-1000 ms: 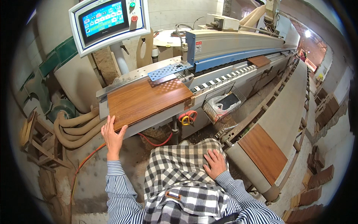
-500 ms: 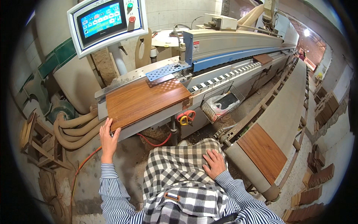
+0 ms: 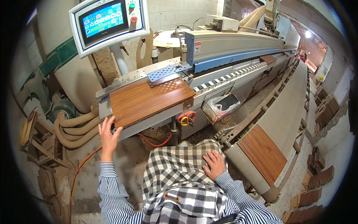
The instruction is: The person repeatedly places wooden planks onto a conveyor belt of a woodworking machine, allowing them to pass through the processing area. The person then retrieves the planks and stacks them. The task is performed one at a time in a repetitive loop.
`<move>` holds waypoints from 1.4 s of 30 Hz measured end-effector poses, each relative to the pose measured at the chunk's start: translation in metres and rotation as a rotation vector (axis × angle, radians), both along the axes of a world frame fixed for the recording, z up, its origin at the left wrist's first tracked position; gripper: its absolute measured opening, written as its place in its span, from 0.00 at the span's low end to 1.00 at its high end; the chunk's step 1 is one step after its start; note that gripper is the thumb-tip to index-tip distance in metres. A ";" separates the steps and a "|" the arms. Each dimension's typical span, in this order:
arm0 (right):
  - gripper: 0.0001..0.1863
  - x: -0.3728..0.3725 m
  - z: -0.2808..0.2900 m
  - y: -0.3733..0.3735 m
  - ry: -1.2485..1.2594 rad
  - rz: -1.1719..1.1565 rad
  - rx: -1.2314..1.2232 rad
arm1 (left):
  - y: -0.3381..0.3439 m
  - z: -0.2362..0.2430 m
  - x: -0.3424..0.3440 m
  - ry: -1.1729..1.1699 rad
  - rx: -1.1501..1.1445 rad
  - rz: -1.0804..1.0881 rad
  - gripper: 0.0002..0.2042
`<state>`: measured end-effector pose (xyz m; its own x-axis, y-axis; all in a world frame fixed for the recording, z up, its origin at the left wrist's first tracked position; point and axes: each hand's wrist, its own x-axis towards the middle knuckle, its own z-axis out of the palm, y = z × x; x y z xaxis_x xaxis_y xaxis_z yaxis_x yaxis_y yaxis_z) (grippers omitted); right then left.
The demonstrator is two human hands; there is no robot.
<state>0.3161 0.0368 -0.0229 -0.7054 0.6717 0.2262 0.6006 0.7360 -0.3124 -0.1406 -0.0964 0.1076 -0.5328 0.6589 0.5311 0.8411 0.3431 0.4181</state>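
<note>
A brown wood-grain board (image 3: 143, 106) lies flat on the infeed table of a long machine. Its far edge reaches under a blue perforated plate (image 3: 168, 71). My left hand (image 3: 108, 139) is at the board's near left corner, fingers spread and thumb apart. Whether the fingertips touch the edge I cannot tell. My right hand (image 3: 214, 163) rests flat on the black-and-white checked apron (image 3: 175, 164) over my lap, holding nothing. Farther along the machine's track (image 3: 233, 77) sits a second, smaller-looking brown panel (image 3: 267, 59).
A touchscreen panel (image 3: 108, 23) with buttons stands at the upper left. On the right, a long conveyor (image 3: 276, 112) carries another wood-grain board (image 3: 262, 155). A wire basket (image 3: 222, 105) hangs on the machine front, near red-and-yellow tape rolls (image 3: 185, 118). Hoses (image 3: 76, 130) and stacked panels (image 3: 306, 196) flank me.
The board has slid slightly right along the infeed table, and the far panel has moved a little farther down the track. Both my hands stay nearly in place.
</note>
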 end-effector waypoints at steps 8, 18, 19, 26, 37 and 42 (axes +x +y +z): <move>0.27 0.003 -0.007 0.000 0.060 -0.006 -0.011 | 0.063 0.000 0.028 0.014 0.009 -0.114 0.26; 0.25 0.070 -0.027 0.087 0.023 -0.420 0.107 | 0.100 -0.020 0.049 0.234 -0.016 -0.165 0.29; 0.26 0.080 -0.027 0.099 -0.084 -0.446 0.116 | 0.100 -0.020 0.049 0.225 -0.021 -0.170 0.29; 0.23 0.112 -0.031 0.106 -0.197 -0.404 0.106 | 0.101 -0.021 0.049 0.216 0.016 -0.216 0.28; 0.14 0.150 -0.065 -0.027 0.427 -0.690 -0.098 | 0.101 -0.023 0.049 0.228 0.023 -0.198 0.25; 0.22 0.194 -0.087 0.000 1.653 -1.350 -0.941 | 0.096 -0.024 0.046 0.224 0.028 -0.194 0.23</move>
